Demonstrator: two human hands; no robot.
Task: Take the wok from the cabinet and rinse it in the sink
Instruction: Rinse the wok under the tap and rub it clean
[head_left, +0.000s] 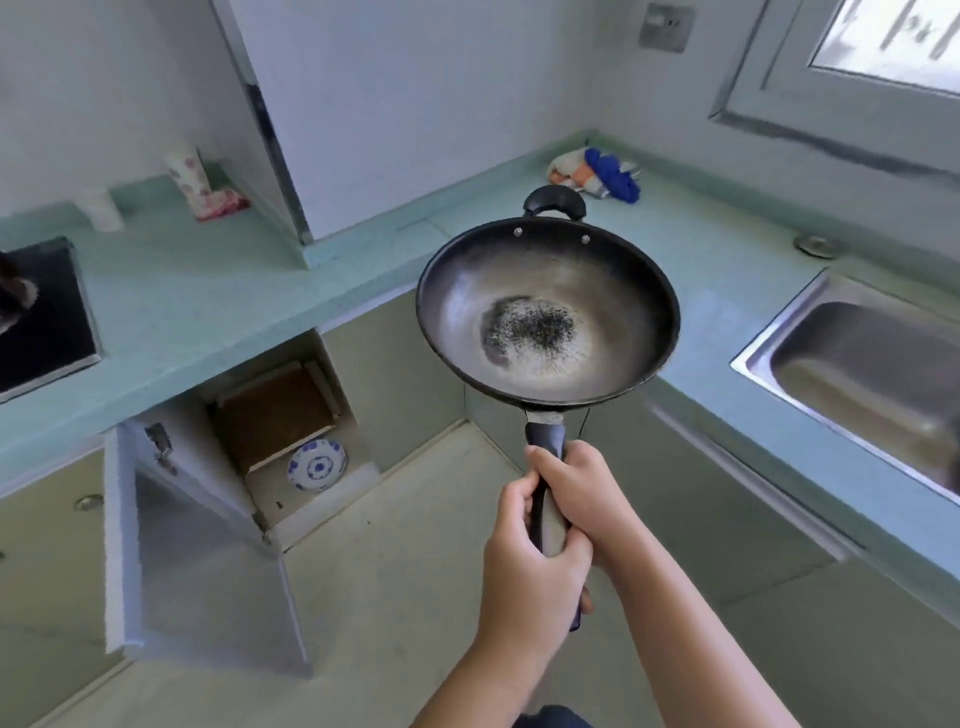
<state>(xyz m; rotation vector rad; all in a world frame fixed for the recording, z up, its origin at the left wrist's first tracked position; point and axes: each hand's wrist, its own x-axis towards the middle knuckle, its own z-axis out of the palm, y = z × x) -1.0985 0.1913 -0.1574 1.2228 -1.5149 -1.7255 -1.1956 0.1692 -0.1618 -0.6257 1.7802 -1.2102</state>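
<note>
- Head view: I see the wok (548, 312) held in the air in front of the body, above the floor (415, 545) and near the corner of the green surface (218, 296).
- The wok sits roughly level, bowl facing up, with a dark speckled patch at its centre. Its small loop handle (554, 200) points away from me; its long handle (545, 467) points toward me.
- Left hand (530, 566): fingers wrapped closed around the lower part of the long handle.
- Right hand (582, 493): fingers wrapped closed around the same handle, just above the left hand and touching it.
- The sink (852, 358) is set into the surface to the right of the wok, well apart from it.
- The cabinet (291, 431) under the surface at lower left stands open, its door (208, 561) swung outward.
- Inside the cabinet, a blue-and-white plate (317, 465) leans on edge beside a brown board (275, 410).
- A bundle of cloths (597, 174) lies on the surface beyond the wok.
</note>
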